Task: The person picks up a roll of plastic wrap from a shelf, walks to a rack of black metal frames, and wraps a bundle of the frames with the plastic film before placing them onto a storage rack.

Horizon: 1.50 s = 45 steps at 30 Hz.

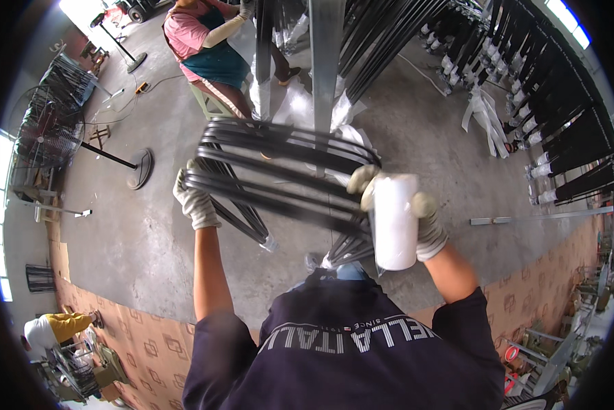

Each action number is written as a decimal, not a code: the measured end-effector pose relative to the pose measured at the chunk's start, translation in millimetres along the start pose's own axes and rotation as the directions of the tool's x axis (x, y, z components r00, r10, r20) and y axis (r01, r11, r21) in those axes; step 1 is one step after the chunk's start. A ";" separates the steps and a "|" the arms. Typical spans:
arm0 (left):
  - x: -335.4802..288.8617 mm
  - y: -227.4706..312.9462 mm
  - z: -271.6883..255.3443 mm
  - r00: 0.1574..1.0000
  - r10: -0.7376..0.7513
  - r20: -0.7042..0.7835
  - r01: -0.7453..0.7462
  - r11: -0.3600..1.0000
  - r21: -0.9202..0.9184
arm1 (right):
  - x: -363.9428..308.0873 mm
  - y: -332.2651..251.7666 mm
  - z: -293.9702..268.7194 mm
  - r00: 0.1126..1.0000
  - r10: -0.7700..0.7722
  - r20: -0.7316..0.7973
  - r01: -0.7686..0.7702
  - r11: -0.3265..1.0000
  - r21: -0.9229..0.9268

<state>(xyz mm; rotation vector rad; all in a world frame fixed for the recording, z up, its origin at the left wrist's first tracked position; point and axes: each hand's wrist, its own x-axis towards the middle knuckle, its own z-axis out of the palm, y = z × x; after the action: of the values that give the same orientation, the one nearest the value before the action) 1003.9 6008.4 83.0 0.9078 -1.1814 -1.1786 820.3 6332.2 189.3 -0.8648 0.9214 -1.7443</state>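
Note:
A bundle of black bent tube frames (279, 193) stands upright before me, with thin clear wrapping around the lower ends of its legs. My left hand (196, 199), in a pale knit glove, is closed on the bundle's left corner. In my gloved right hand (430, 229) is a roll of white plastic film (396, 225), held upright against the bundle's right end. The roll hides part of that hand and of the tubes behind it. Fingertips show at the roll's upper left, blurred by motion.
A grey metal post (322, 68) rises just beyond the bundle. Past it, a person in a teal apron (218, 63) sits by wrapped black tubes. Rows of black frames (566, 130) line the right side. A pedestal fan (44, 137) stands left; another person (50, 331) is at lower left.

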 end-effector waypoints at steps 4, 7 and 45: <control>-17.9 -30.5 3.9 0.999 -0.039 0.031 0.039 0.999 0.000 | -11.9 33.9 -5.3 0.977 0.211 -0.012 -0.208 0.972 0.106; -23.8 -59.3 5.6 0.982 -0.171 0.076 0.171 0.985 0.014 | -13.8 52.7 -10.2 0.919 0.373 -0.129 -0.361 0.927 0.104; -98.3 -169.3 158.5 0.671 -0.741 0.039 0.690 0.603 -0.400 | 31.5 142.2 -163.3 0.842 0.400 -0.361 -0.378 0.916 0.132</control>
<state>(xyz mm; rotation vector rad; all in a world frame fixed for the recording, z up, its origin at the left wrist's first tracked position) 817.7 6082.0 -69.8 1.1728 -0.3988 -1.8914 728.4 6297.6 -6.3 -0.2648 1.2026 -1.5884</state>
